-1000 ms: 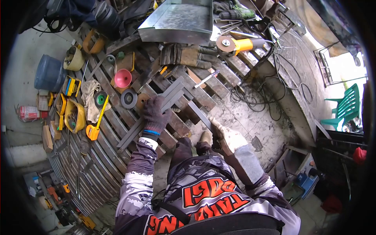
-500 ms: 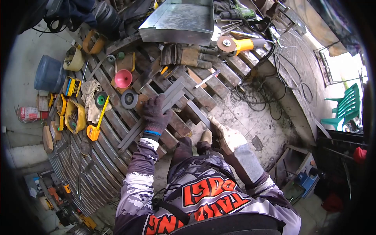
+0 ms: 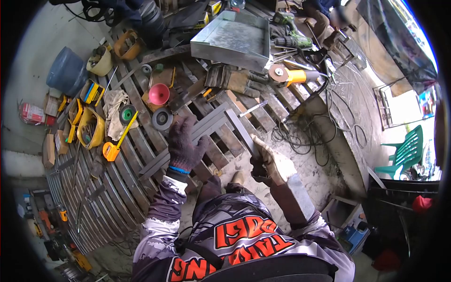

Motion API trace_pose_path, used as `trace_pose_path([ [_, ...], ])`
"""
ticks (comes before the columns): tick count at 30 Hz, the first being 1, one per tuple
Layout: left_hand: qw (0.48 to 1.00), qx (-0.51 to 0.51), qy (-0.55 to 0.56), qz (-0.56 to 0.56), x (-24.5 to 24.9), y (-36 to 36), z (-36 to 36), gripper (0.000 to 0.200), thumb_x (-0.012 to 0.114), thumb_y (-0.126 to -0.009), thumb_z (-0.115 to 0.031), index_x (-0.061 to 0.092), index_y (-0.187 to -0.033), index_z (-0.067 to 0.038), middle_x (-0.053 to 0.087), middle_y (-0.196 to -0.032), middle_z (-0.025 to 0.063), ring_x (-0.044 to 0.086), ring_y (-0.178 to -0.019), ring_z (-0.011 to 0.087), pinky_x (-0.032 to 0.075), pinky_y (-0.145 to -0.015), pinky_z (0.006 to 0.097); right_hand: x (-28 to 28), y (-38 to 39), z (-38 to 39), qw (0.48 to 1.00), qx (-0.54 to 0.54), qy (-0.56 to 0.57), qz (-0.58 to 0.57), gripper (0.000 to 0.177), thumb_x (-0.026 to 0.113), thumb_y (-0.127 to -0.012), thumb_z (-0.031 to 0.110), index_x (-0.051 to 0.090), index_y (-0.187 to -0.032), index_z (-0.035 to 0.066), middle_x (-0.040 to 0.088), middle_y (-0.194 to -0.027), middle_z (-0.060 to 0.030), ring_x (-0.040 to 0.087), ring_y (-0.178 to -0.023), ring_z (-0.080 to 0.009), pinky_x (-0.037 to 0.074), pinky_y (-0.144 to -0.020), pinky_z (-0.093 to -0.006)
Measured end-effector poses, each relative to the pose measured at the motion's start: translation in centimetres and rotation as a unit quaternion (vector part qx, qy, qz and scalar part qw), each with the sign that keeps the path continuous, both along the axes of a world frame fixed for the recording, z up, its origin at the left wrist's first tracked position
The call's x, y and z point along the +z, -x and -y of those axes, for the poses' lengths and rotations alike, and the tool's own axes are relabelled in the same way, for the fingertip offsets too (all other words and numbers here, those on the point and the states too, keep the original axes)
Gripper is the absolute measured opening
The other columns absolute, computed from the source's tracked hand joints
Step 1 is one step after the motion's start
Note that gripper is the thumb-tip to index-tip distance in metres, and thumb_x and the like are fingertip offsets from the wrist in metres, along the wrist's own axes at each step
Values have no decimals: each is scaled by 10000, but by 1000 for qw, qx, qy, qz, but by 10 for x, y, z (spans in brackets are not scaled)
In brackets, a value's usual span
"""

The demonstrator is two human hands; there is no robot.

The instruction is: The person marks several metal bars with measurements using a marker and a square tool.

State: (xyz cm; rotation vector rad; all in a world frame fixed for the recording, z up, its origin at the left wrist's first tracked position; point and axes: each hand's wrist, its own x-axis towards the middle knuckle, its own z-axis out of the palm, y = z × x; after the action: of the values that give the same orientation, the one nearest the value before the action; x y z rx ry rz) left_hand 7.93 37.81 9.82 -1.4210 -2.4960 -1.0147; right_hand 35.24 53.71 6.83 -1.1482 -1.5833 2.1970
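Note:
My left hand [image 3: 186, 144], in a dark knit glove with a blue cuff band, is over the slatted metal bench [image 3: 124, 162] with thumb and fingers apart. Beneath and beside it lie long grey metal bars [image 3: 209, 124], side by side at a slant across the slats. My right hand [image 3: 275, 162], in a pale leather work glove, grips the near end of a shorter grey metal bar [image 3: 241, 131]. The far end of this bar is close to the right ends of the long ones.
An angle grinder [image 3: 293, 75], leather gloves [image 3: 235, 80] and a sheet-metal tray [image 3: 230, 40] are at the back. Left are a tape measure [image 3: 111, 151], a grinding disc [image 3: 162, 118], a pink bowl [image 3: 159, 94] and yellow containers [image 3: 91, 129]. Cables [image 3: 300, 134] lie on the floor.
The view has shifted slightly. My left hand's fingers are spread more from the long bars. The short bar in my right hand has come closer to the long bars' ends.

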Motion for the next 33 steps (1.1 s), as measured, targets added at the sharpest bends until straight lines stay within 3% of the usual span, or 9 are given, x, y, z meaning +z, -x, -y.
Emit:
trace_pose_path([
  [4, 986, -67, -41, 148, 19, -42, 16, 452, 775, -866, -204, 661, -1255, -5, 697, -1161, 190, 702, -1053, 370, 573, -936, 450, 67, 39, 12, 988, -25, 98, -119, 600, 684, -1034, 76, 495, -1604, 88, 722, -1036, -111, 713, -709, -155, 533, -550, -255],
  [5, 957, -85, -1, 278, 23, -58, 23, 427, 795, -866, -182, 665, -1238, -17, 710, -1167, 174, 719, -1032, 350, 584, -903, 434, 78, 52, 9, 992, 46, -92, -78, 668, 782, -975, 131, 507, -1579, 63, 720, -1025, -109, 754, -780, -192, 621, -616, -315],
  [7, 937, -103, 14, 334, 16, -87, 33, 385, 826, -865, -197, 674, -1172, -19, 709, -1077, 163, 730, -970, 305, 586, -873, 391, 103, 67, 19, 980, 10, -80, -181, 553, 773, -934, 105, 601, -1451, 15, 772, -1044, -116, 769, -901, -186, 639, -751, -318],
  [9, 901, -105, -57, 416, -15, -106, 42, 330, 831, -894, -192, 672, -1135, -31, 704, -1022, 131, 722, -929, 276, 584, -839, 390, 109, 78, 20, 973, -15, 60, -222, 862, 889, -832, 114, 460, -1573, 19, 745, -1199, -155, 768, -1063, -243, 645, -886, -371],
  [11, 935, -140, -108, 306, -5, -101, 40, 281, 799, -945, -177, 664, -1146, -34, 697, -973, 81, 717, -879, 241, 577, -807, 364, 86, 92, 31, 919, -76, 208, -326, 990, 951, -774, 130, 422, -1606, 39, 718, -1265, -178, 755, -1134, -327, 642, -924, -429],
  [15, 863, -116, -67, 487, 3, -102, 51, 208, 721, -1014, -181, 681, -1152, -30, 691, -944, 60, 686, -828, 160, 541, -737, 314, 88, 99, 41, 926, -19, 173, -335, 1103, 1003, -721, 184, 397, -1634, 59, 699, -1308, -187, 725, -1210, -398, 627, -982, -478],
  [20, 889, -118, -7, 443, 45, -90, 70, 151, 683, -992, -111, 726, -1092, -6, 719, -939, 137, 721, -824, 198, 558, -740, 337, 73, 93, 40, 907, 19, 212, -362, 668, 774, -950, 53, 507, -1562, 40, 733, -1260, -213, 757, -1125, -417, 638, -966, -522],
  [24, 899, -105, 47, 422, 28, -95, 83, 182, 707, -980, -153, 719, -1092, -10, 724, -944, 125, 721, -821, 209, 564, -745, 366, 78, 81, 30, 915, 12, 171, -365, 714, 835, -936, 136, 493, -1553, 25, 728, -1243, -224, 745, -1117, -470, 634, -966, -550],
  [33, 882, -227, 105, 400, -63, -137, 82, 414, 715, -995, -295, 702, -1319, -37, 760, -1237, 177, 720, -1186, 307, 566, -1028, 398, 40, 58, 15, 975, 11, 26, -220, 700, 865, -943, 318, 549, -1506, 47, 773, -1103, -144, 763, -935, -219, 622, -816, -355],
])
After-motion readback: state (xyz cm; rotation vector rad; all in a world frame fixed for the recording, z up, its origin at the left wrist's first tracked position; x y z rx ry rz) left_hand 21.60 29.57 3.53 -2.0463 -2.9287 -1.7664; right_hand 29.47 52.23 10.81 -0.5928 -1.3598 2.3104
